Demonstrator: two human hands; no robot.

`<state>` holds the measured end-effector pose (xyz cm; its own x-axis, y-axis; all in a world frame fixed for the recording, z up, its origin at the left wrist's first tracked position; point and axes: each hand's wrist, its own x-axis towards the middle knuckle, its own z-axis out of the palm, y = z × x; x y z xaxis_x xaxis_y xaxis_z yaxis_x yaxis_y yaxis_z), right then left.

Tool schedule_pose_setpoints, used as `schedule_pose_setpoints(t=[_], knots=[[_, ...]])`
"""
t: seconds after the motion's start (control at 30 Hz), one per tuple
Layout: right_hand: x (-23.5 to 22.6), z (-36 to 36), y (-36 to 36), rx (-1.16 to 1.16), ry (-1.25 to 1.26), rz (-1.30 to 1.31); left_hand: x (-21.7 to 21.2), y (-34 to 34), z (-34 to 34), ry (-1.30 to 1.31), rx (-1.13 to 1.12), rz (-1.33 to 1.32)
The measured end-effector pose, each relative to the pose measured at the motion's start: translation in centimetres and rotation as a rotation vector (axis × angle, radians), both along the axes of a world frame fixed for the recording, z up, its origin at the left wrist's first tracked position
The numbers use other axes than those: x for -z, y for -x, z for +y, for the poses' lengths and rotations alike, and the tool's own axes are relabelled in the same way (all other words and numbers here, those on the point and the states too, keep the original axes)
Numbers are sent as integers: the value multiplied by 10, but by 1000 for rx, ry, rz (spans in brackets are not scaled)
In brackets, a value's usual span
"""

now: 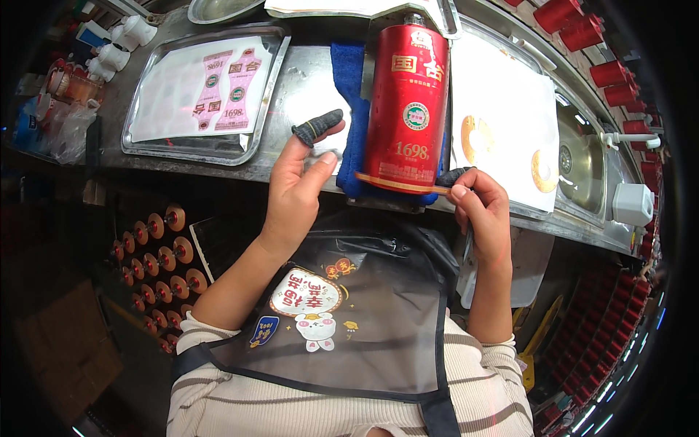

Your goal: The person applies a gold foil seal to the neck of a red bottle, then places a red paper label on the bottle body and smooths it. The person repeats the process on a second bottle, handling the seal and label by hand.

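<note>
Bottle: one red bottle (406, 102) lying on a blue cloth (348, 80), base at the counter's front edge.
Right hand (484, 215): pinching the orange strip (397, 183) at the base.
Left hand (295, 186): spread, free, beside the cloth.
Trays: two; left tray (273, 87) has two pink labels (222, 91).
Room: bare counter between tray and cloth.

A stainless steel desk (306, 95) is running across the upper part of the view, gleaming under bright overhead light. A sink basin (582, 167) is sitting sunk into its right end, with a white tap (632, 138) reaching over it. Dark floor (65, 342) is lying in shadow below the desk's front edge.
</note>
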<state>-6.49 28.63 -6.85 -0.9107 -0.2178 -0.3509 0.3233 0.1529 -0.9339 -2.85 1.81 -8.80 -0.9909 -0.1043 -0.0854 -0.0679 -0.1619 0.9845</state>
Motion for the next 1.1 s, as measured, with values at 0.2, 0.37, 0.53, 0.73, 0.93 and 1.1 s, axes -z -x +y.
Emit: schedule_pose_setpoints(t=[0.2, 0.37, 0.53, 0.73, 0.93, 1.1], knots=[[-5, 1, 0, -21, -27, 15, 1, 5, 8, 98, 137, 91], [-3, 5, 0, -27, -161, 53, 2, 8, 17, 46, 200, 76], [-16, 1, 1, 66, -221, 183, 2, 7, 19, 0, 208, 61], [-15, -15, 5, -67, 24, 56, -1, 8, 21, -19, 205, 33], [-11, -18, 9, -86, 181, -4, -2, 8, 21, -31, 212, 5], [-9, -17, 11, -112, 159, -3, -2, 8, 22, -35, 204, 9]])
